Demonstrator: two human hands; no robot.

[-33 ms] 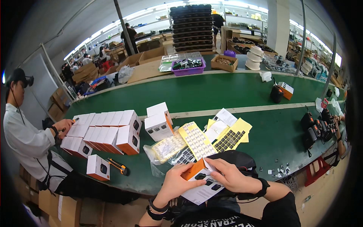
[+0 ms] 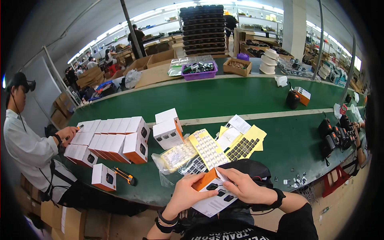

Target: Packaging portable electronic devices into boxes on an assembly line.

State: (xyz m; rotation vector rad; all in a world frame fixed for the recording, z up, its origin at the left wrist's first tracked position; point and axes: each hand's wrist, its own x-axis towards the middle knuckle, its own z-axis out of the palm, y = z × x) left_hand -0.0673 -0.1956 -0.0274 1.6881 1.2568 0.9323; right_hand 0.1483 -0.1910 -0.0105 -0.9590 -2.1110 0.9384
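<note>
A white and orange cardboard box [image 2: 209, 205] with black devices pictured on it is held tilted in front of my body. My left hand [image 2: 186, 195] grips its left side, the thumb lying across the printed face. Against the upper right edge my right hand [image 2: 249, 188] is closed, fingers pressed on the top. Just beyond the hands lie a sheet of stickers on yellow backing [image 2: 208, 149], a yellow sheet with dark square stickers [image 2: 243, 149] and a clear plastic bag [image 2: 163, 166]. A black cap [image 2: 251, 168] hides part of the table behind my right hand.
Rows of similar boxes [image 2: 114, 138] stand left, with two more boxes [image 2: 167, 134] near the middle. A single box [image 2: 104, 177] and an orange cutter [image 2: 126, 176] lie nearer. Black devices [image 2: 329, 140] sit far right. A co-worker [image 2: 34, 136] handles boxes at left.
</note>
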